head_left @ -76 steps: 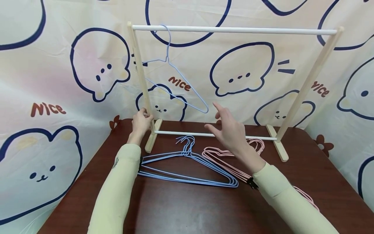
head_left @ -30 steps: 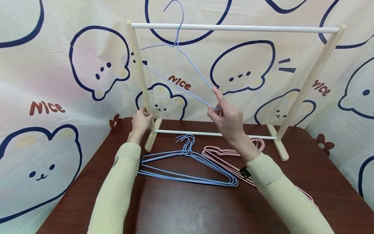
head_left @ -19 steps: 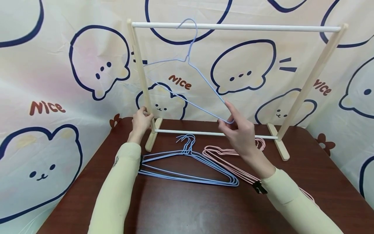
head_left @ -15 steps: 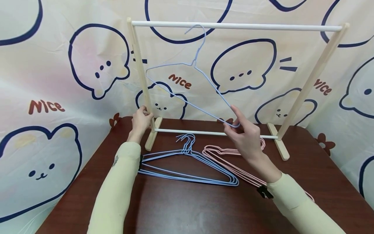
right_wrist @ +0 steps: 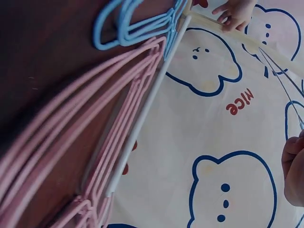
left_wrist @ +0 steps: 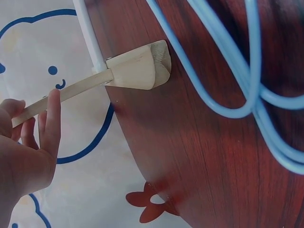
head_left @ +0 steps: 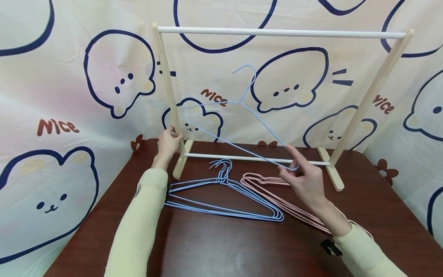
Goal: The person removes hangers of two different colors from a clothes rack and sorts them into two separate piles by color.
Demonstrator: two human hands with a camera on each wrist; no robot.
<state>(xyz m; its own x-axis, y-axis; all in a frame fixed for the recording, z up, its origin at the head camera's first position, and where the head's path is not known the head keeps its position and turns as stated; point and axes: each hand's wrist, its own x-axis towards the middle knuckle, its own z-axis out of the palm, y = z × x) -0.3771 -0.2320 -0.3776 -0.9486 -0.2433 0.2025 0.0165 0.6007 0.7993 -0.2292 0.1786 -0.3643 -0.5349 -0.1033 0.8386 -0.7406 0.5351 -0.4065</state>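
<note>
A blue clothes hanger (head_left: 264, 124) is off the rack, tilted, with its hook up and below the top bar. My right hand (head_left: 308, 182) pinches its lower right corner between thumb and fingers. At the rack's left post (head_left: 167, 82), my left hand (head_left: 167, 143) grips the wood low down, as the left wrist view also shows. Several more blue hangers (head_left: 225, 213) lie stacked on the table below. To their right lie several pink hangers (head_left: 273, 198), partly hidden by my right hand and forearm.
The rack's white top bar (head_left: 277, 32) spans the back, with a lower bar (head_left: 238, 157) near the table. Its right post (head_left: 372, 96) stands on a wooden foot (head_left: 330, 169). A printed cloth (head_left: 86, 84) hangs behind the brown table (head_left: 221, 250).
My right hand took hold of the hanging blue hanger, lifted it off the top bar, then brought it down and to the right. My left hand stays on the post.
</note>
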